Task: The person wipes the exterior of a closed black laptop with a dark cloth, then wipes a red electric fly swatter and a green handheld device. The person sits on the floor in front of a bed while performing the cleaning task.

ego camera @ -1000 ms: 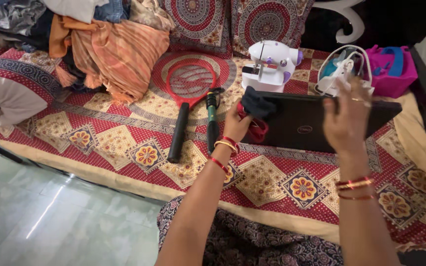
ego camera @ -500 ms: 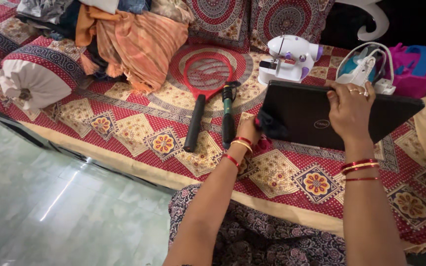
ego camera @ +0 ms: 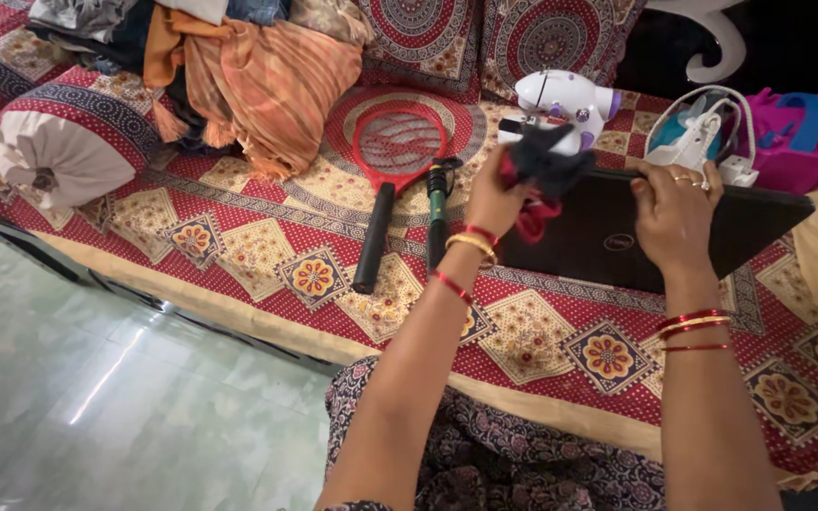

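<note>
The left hand (ego camera: 496,197) is raised above the near-left corner of a black, flat, closed laptop computer (ego camera: 617,237), its fingers closed tight around a bunched dark navy cloth with a red part hanging below it (ego camera: 540,170). The cloth sits over the laptop's left edge; whether it touches the lid cannot be told. The right hand (ego camera: 674,213) grips the laptop's far edge, fingers curled over the rim and thumb on the lid, holding the lid tilted up toward the person. The laptop rests on a bed covered with a red and cream patterned bedsheet (ego camera: 267,255). Just beyond the laptop stands a small white and purple sewing machine (ego camera: 560,102), and to its right lies a white and teal clothes iron with a coiled white cord (ego camera: 698,132), beside a magenta plastic basket (ego camera: 802,128). Left of the laptop lie a red mosquito racket with a black handle (ego camera: 385,180) and a green and black torch (ego camera: 437,208), side by side. Farther left are an orange striped cloth heaped with other clothes (ego camera: 267,85) and a white bolster with patterned ends (ego camera: 63,151).
</note>
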